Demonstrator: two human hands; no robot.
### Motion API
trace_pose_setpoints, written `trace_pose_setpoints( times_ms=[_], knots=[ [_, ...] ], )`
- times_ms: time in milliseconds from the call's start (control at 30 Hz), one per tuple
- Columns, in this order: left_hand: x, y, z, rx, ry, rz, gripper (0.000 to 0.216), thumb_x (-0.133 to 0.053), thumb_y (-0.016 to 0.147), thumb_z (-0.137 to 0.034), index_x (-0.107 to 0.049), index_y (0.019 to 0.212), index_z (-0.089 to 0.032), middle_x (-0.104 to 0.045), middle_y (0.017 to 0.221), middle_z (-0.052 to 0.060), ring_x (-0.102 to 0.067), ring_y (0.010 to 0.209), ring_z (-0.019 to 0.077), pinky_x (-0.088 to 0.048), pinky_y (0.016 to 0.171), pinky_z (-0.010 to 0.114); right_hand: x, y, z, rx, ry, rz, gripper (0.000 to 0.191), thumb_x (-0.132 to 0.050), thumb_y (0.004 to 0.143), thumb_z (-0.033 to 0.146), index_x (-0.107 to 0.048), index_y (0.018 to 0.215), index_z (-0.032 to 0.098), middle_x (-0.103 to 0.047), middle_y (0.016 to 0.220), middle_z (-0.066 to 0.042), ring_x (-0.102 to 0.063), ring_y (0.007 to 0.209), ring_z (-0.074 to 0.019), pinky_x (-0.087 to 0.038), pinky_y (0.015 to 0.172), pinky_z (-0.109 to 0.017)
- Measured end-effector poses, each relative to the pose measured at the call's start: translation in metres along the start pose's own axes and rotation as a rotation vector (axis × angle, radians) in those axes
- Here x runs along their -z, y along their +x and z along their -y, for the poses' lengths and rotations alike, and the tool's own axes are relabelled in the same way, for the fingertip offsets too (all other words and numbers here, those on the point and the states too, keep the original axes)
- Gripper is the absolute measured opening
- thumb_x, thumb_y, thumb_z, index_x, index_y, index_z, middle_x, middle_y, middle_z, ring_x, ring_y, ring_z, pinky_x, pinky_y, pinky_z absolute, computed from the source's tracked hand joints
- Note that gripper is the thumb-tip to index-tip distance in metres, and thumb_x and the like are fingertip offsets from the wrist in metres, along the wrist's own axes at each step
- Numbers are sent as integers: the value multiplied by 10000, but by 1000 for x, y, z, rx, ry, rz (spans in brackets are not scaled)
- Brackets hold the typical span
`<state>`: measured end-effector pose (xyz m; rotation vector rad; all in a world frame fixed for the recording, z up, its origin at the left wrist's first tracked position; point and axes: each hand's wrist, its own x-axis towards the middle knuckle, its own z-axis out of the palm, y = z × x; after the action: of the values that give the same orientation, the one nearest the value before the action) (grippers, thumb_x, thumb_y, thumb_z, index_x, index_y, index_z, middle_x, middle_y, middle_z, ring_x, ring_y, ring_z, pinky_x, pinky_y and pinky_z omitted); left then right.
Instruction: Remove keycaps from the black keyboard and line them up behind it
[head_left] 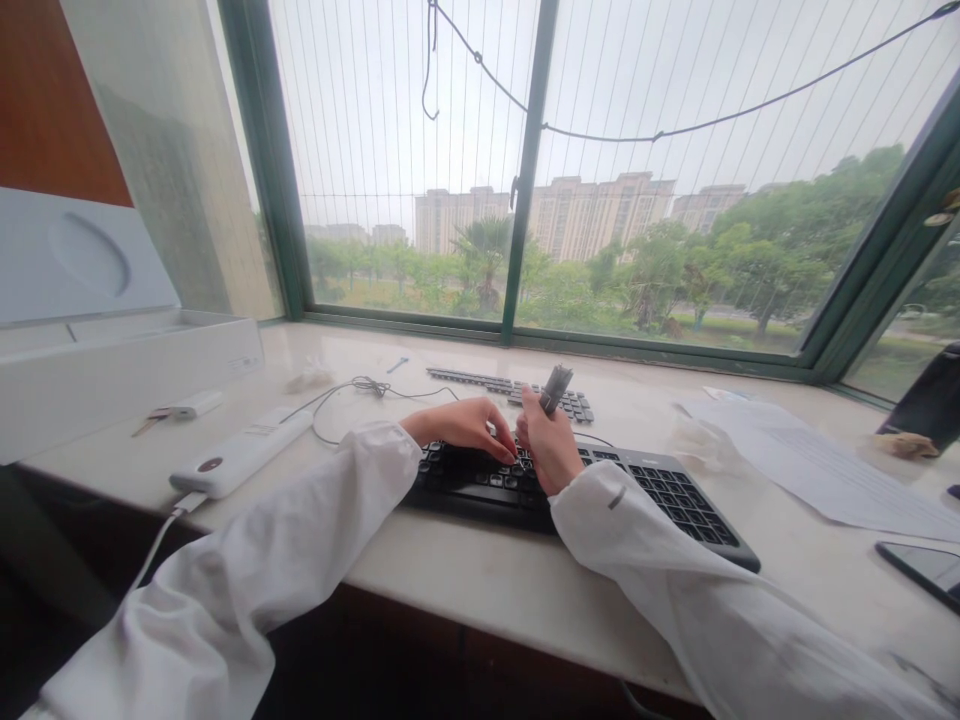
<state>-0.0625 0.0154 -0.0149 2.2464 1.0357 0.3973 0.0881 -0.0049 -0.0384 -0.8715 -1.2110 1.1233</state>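
Note:
A black keyboard (675, 500) lies on a pale stone windowsill (465, 570). My left hand (461, 425) rests on its keys left of the middle, fingers curled and pinching at a key. Touching it on the right, my right hand (547, 450) stands upright in a fist around a small grey tool (556, 388) whose end sticks up above the fingers. Both arms wear white sleeves. Whether the left fingers hold a keycap is hidden.
A second flat keyboard part (510, 385) lies behind. A white power bank (240, 455) with cable sits left, near a thin cable (360, 388) and white box (112, 375). Papers (817, 450) and a phone (926, 570) lie right. Window behind.

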Motion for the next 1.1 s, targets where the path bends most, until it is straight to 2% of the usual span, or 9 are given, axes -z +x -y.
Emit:
trace_pose_setpoints(
  times_ms=[233,500,933,1100],
  knots=[
    [-1,0,-1,-4,-3,-13,288,-782,656,-418,-788,833,-190,-740,783,6,-604,704,131,-415,704,227,-1,-1,-2,70,-109,20,450,-583,755,608,-409,601,223,-405,432,60,-364,395,-91,-290,386,-236],
    [-1,1,3,13,-17,3,324,-774,660,-434,-785,882,-197,-748,839,16,-640,807,163,-421,742,226,-1,4,-1,-36,37,1,450,-620,743,583,-367,619,233,-334,411,91,-280,352,-71,-222,346,-232],
    [0,1,1,13,18,2,330,-765,667,-442,-784,883,-193,-748,839,19,-640,804,165,-420,740,229,0,6,-3,-20,16,42,451,-629,737,588,-384,618,229,-365,420,77,-311,358,-79,-232,345,-235],
    [1,0,-1,-11,14,-2,309,-770,665,-436,-783,849,-188,-743,822,8,-629,767,152,-415,722,227,-2,1,-3,78,-83,53,469,-570,786,605,-404,592,212,-389,436,62,-361,399,-84,-296,403,-234]
  ],
)
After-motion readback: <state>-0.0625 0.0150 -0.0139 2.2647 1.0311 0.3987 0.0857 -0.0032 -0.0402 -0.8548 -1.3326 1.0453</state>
